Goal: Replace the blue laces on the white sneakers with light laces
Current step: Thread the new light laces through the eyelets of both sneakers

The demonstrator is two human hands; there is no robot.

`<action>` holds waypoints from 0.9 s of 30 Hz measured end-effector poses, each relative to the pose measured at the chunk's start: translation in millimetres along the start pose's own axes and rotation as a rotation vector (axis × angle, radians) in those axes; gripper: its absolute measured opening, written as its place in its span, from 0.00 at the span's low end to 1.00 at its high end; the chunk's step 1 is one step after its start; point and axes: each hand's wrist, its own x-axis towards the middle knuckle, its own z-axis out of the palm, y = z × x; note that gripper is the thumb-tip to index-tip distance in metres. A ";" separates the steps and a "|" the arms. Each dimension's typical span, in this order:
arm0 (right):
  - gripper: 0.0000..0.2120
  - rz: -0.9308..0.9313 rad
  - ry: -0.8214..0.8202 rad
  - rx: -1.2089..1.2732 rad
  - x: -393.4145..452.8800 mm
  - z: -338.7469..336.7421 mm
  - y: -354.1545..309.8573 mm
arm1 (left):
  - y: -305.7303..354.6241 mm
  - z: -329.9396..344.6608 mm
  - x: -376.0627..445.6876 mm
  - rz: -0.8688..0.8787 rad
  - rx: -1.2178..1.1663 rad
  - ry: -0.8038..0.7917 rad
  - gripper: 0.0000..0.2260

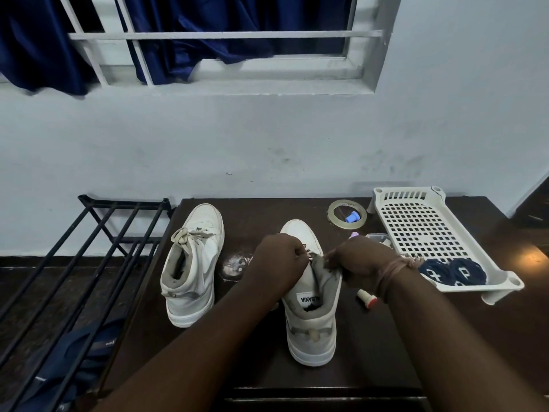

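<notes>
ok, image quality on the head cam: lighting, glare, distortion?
Head view: dim overall, with the dark table swallowing detail; one warm glare spot on its right edge; wide-angle bend in the white tray and window bars; left hand and right hand slightly soft over the right sneaker, so the lace is hard to make out.

Obstacles, as we find them: roll of tape (347,214) and white basket (487,272) at far right; small stamp (367,298) beside right sneaker (312,328). Open tabletop (255,370) between it and left sneaker (193,269), and along our near edge.
</notes>
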 end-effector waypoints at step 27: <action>0.05 0.055 -0.101 0.256 8.1 12.0 10.5 | -4.8 8.8 -1.2 -0.097 -0.003 -0.003 0.06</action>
